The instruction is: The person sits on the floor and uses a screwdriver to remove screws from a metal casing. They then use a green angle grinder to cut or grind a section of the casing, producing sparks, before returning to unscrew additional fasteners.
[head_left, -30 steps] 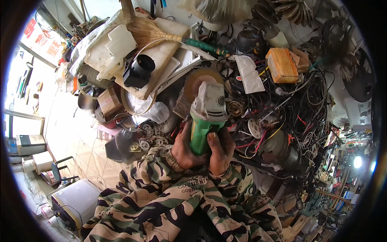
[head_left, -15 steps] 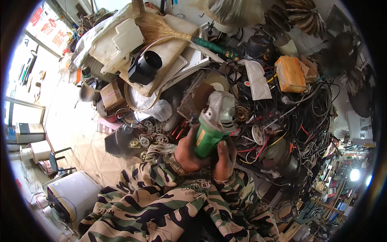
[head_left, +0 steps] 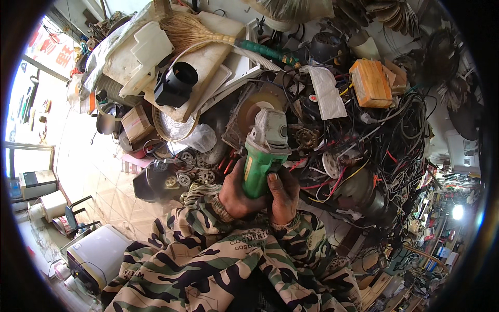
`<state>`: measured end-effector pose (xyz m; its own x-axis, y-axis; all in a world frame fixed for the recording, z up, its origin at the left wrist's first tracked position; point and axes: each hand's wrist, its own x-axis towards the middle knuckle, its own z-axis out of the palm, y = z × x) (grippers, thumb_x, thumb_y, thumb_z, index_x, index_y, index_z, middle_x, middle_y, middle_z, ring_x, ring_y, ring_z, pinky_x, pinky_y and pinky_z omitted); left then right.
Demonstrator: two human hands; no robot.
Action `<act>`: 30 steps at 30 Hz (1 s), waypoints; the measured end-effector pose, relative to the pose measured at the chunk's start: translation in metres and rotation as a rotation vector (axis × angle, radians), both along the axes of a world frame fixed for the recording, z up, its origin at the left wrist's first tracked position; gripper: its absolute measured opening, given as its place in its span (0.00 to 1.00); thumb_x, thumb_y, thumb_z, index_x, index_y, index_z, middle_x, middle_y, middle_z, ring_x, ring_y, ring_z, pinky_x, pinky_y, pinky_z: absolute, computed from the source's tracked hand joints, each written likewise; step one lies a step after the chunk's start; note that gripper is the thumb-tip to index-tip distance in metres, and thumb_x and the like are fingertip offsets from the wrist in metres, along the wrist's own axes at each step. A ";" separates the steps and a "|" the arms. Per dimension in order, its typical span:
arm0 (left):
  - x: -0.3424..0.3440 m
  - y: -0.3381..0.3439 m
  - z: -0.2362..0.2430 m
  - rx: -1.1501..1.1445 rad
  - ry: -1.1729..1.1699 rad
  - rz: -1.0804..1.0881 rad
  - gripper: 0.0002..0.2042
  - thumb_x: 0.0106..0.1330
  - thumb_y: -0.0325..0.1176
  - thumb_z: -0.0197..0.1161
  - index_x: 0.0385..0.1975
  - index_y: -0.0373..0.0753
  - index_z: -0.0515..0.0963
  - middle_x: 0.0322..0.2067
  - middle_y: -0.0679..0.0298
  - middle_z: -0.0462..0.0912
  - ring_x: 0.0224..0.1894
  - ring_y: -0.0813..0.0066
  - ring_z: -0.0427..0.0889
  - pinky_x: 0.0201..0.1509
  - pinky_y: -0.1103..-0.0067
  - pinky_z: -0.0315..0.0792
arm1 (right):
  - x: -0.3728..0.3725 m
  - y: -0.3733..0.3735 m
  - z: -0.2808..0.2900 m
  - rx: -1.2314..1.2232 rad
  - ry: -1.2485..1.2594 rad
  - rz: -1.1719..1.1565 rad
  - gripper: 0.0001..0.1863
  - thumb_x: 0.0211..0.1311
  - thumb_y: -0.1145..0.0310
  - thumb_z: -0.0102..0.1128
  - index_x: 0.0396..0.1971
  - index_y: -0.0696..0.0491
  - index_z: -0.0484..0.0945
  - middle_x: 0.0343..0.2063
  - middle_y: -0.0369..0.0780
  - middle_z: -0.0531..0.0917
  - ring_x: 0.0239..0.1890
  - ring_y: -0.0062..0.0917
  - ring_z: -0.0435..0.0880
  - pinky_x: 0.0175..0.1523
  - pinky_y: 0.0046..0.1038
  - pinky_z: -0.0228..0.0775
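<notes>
Both hands hold a green angle grinder (head_left: 255, 174) upright in front of my chest, its grey metal head (head_left: 271, 132) pointing away from me. My left hand (head_left: 235, 196) wraps the left side of the body. On the other side, my right hand (head_left: 283, 197) grips the lower body, with the thumb lying against it near a dark switch. A round brown disc (head_left: 253, 110) shows just behind the head; whether it is fitted to the grinder I cannot tell. Camouflage sleeves cover both forearms.
Tangled cables (head_left: 400, 135) heap up at the right, near an orange-brown box (head_left: 371, 83). Beyond the grinder lie a straw broom (head_left: 192, 31), a black plastic housing (head_left: 179, 80) and a round wire guard (head_left: 174, 127). Small metal wheels (head_left: 189, 169) lie left of my hands.
The view has shifted a little, so the surroundings sit further left. The grinder stands slightly more upright, and more of the brown disc shows behind it. Both hands keep their grip.
</notes>
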<state>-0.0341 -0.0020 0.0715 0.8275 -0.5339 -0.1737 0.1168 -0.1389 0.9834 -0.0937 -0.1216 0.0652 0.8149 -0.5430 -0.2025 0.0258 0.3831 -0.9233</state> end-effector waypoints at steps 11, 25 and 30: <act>0.003 -0.009 -0.008 -0.018 -0.089 -0.034 0.38 0.49 0.36 0.72 0.60 0.35 0.60 0.45 0.49 0.78 0.46 0.53 0.81 0.48 0.67 0.74 | 0.001 0.003 -0.003 0.032 0.014 -0.037 0.19 0.65 0.62 0.61 0.48 0.62 0.76 0.42 0.39 0.80 0.43 0.23 0.76 0.50 0.27 0.67; 0.002 -0.009 -0.019 0.008 -0.177 -0.035 0.42 0.46 0.38 0.76 0.61 0.34 0.60 0.47 0.48 0.79 0.46 0.53 0.82 0.49 0.67 0.75 | -0.001 -0.005 -0.011 0.298 0.023 -0.096 0.19 0.66 0.64 0.58 0.52 0.60 0.74 0.46 0.39 0.79 0.45 0.24 0.77 0.52 0.29 0.68; 0.000 -0.002 -0.024 0.092 -0.204 -0.028 0.47 0.44 0.37 0.75 0.64 0.33 0.55 0.47 0.42 0.78 0.48 0.44 0.80 0.50 0.64 0.76 | -0.006 -0.004 -0.008 -0.113 0.022 0.092 0.21 0.65 0.61 0.60 0.51 0.60 0.73 0.48 0.41 0.77 0.49 0.25 0.75 0.55 0.29 0.67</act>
<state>-0.0337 -0.0036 0.0472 0.8356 -0.5468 -0.0529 -0.0889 -0.2296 0.9692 -0.0997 -0.1252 0.0568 0.8581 -0.4869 -0.1630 -0.0253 0.2768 -0.9606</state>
